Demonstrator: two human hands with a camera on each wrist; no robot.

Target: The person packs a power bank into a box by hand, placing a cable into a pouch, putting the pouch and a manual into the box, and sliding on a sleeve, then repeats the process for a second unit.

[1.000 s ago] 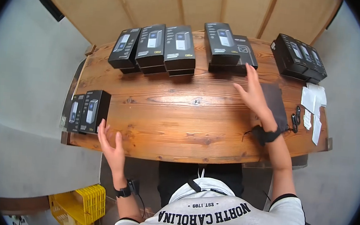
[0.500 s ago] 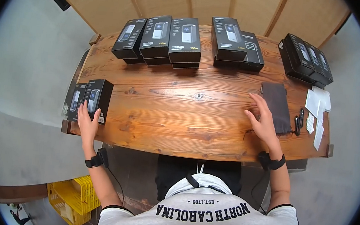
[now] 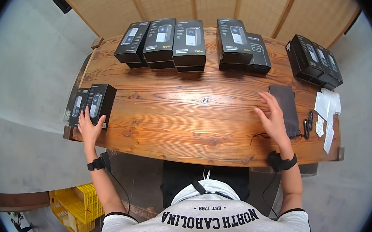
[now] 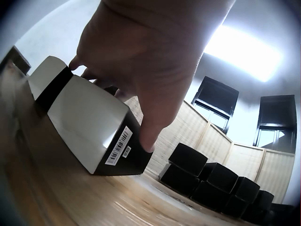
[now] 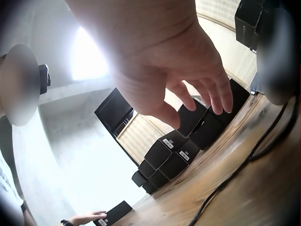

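At the left end of the wooden table two black boxes printed with a silver device stand side by side. My left hand (image 3: 89, 129) grips the right-hand black box (image 3: 103, 104). In the left wrist view its thumb (image 4: 149, 136) lies against the side by a barcode label (image 4: 119, 146), and the other fingers reach over the far edge. The left-hand box (image 3: 79, 100) stands beside it. My right hand (image 3: 274, 123) is held over the table with relaxed, spread fingers and nothing in them, just left of a dark grey drawstring pouch (image 3: 286, 109).
Stacked black boxes (image 3: 159, 38) line the table's back left. More stacked boxes (image 3: 236, 43) stand at back centre, and a group (image 3: 314, 61) at back right. Black coiled cables (image 3: 307, 125) and white papers (image 3: 327, 106) lie at the right. A yellow crate (image 3: 81, 204) stands below left.
My left hand has moved left from beside the two boxes onto the right-hand one. The right hand has come back from the rear boxes to beside the pouch.
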